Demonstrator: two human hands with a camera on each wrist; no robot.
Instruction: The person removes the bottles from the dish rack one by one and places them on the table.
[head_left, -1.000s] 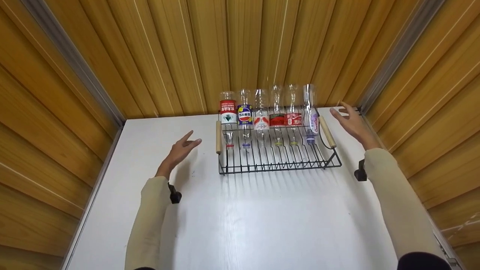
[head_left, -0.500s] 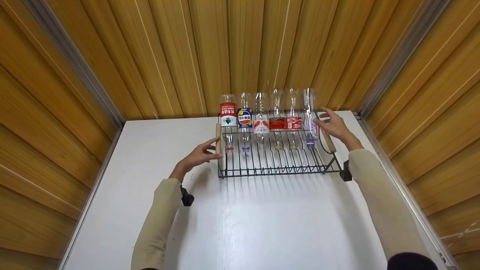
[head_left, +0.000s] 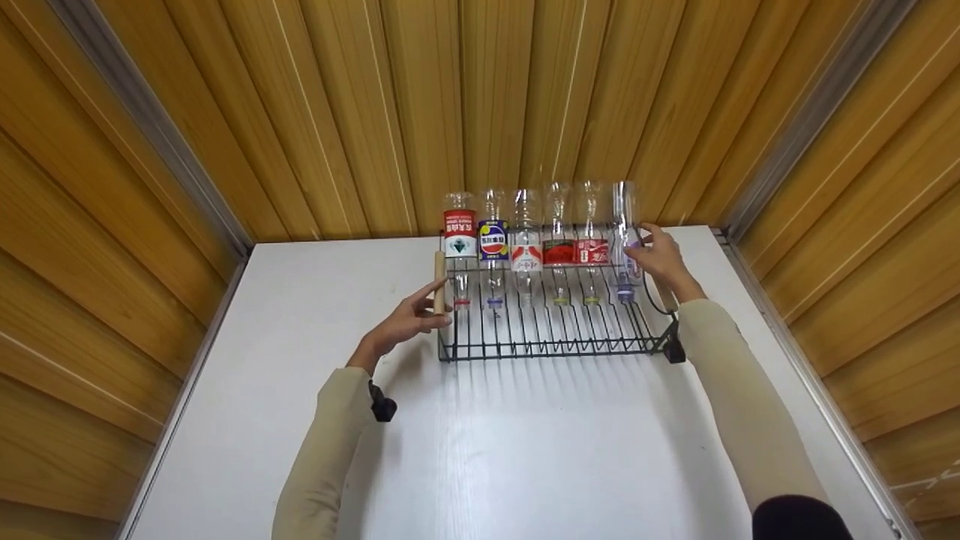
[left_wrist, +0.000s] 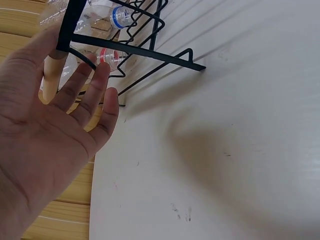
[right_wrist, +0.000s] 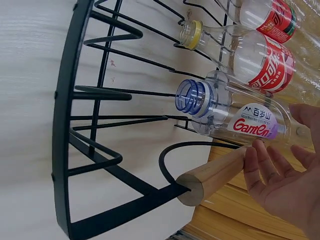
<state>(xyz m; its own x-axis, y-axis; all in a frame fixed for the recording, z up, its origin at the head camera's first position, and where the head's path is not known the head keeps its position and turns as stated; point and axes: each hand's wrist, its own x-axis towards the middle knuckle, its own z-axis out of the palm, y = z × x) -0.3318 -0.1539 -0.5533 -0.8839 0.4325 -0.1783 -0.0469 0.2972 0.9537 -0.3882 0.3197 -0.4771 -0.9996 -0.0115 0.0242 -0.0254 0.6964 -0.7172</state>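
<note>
A black wire rack point(right_wrist: 61, 115) with a wooden handle at each end stands against the back wall, holding a row of upside-down clear plastic bottles. My left hand point(head_left: 401, 322) is around the left wooden handle point(head_left: 439, 264); the left wrist view shows its fingers loosely bent beyond it. At the other end my right hand point(head_left: 666, 261) holds the upper part of the right wooden handle point(right_wrist: 212, 175), fingers bent over it. The right thumb lies close over the end bottle point(right_wrist: 240, 110), which has a white and purple label. The right fingers hide part of the handle.
Other bottles include a red-and-white labelled one point(head_left: 460, 234), a blue-labelled one point(head_left: 493, 240) and a red-labelled cola bottle point(right_wrist: 272, 65). The rack stands on a white table point(head_left: 525, 450). Wood-patterned walls point(head_left: 337, 112) close off the back and both sides.
Both hands have moved inward from beside the rack to its two handles. The bottles and rack hold their places, and the view has shifted slightly.
</note>
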